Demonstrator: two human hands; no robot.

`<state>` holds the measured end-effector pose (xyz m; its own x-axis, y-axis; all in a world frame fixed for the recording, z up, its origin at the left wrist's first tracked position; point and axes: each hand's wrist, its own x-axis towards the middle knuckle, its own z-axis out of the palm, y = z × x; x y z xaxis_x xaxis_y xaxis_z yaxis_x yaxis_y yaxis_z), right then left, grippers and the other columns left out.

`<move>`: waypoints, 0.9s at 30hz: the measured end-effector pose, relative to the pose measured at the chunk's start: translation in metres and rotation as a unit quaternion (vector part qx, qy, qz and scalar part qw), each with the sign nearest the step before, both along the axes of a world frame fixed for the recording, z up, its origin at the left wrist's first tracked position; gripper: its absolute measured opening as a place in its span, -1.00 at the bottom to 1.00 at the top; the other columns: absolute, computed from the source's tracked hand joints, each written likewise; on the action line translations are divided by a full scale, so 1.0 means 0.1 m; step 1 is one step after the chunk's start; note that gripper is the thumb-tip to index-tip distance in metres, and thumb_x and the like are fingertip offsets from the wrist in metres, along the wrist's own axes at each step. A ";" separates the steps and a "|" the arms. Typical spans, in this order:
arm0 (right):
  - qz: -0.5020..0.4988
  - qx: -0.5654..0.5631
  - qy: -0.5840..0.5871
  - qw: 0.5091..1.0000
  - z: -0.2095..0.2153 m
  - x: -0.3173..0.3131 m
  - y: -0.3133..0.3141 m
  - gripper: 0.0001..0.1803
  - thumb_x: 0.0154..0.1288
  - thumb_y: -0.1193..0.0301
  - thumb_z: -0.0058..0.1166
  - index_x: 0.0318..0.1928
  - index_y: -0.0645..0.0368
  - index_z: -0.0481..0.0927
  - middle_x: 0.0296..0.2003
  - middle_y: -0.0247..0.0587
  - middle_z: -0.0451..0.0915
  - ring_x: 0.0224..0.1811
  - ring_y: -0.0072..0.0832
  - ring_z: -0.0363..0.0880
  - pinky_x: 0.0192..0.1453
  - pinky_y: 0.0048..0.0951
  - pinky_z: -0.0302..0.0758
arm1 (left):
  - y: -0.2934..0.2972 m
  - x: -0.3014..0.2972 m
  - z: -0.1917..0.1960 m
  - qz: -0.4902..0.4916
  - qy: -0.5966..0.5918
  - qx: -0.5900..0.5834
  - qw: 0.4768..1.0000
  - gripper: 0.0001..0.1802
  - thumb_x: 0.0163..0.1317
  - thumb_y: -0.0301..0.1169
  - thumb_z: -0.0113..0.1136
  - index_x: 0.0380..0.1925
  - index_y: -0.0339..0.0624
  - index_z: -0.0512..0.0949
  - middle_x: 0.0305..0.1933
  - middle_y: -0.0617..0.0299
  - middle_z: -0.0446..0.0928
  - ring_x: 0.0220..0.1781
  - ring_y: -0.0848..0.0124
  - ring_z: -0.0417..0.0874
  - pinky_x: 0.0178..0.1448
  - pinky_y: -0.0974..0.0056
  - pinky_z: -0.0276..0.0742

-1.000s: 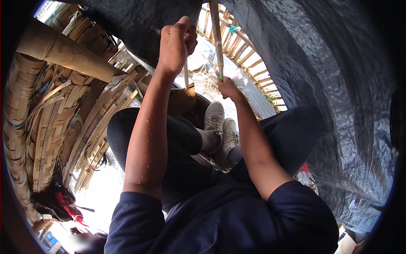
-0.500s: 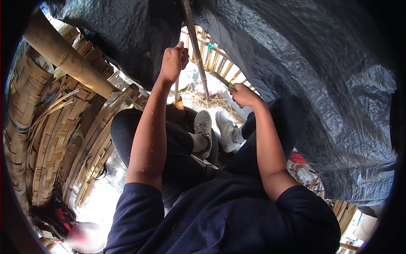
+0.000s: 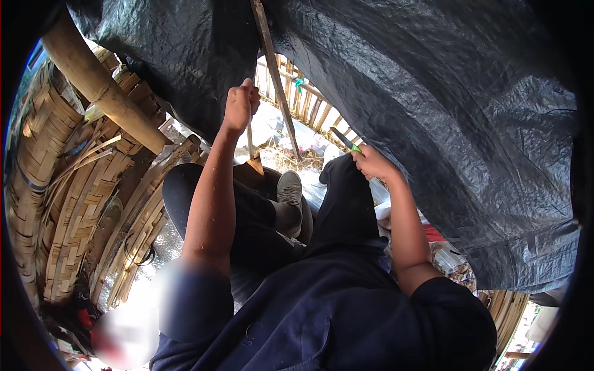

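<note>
My left hand point(image 3: 241, 110) is raised in front of me, its fingers closed round the top of a thin stick point(image 3: 250, 139). The stick runs down to a tan wedge-shaped piece of wood point(image 3: 251, 166) beside my shoe point(image 3: 289, 188). In my right hand point(image 3: 374, 163) is a knife with a green handle point(image 3: 356, 149), its dark blade point(image 3: 341, 137) pointing up and to the left. My right hand is above my bent right knee, close to the edge of a dark plastic tarp point(image 3: 445, 123).
A slanting wooden pole point(image 3: 276, 80) stands between my hands. Beyond it are a slatted bamboo fence point(image 3: 309, 102) and straw point(image 3: 281, 157). On the left are a thick bamboo pole point(image 3: 102, 86) and woven bamboo panels point(image 3: 52, 173). The tarp hangs overhead and down the right.
My right leg has swung inward, its knee now covering my right shoe. The right hand with the knife has shifted slightly right and down. The left hand keeps its grip; the view has shifted.
</note>
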<state>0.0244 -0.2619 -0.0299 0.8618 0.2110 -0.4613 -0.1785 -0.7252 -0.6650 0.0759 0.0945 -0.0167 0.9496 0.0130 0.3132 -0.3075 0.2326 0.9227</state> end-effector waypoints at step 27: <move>-0.091 0.196 0.037 0.976 -0.37 -0.33 -0.66 -0.72 0.44 0.24 -0.18 -0.26 0.21 0.40 -0.54 -0.38 0.36 -0.60 -0.64 0.29 -0.55 -0.53 0.36 | -0.52 -1.24 1.35 0.080 -0.192 -0.208 0.956 -0.54 0.25 -0.01 -0.33 -0.75 0.03 0.01 -0.78 0.39 -0.15 -0.69 0.50 -0.21 -0.54 0.31 -0.17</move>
<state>-0.0089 -0.3276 -0.0670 0.8686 0.2307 -0.4386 -0.3388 -0.3694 -0.8653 -0.0485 0.0422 0.1188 0.7408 0.3477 0.5748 -0.6675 0.4765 0.5722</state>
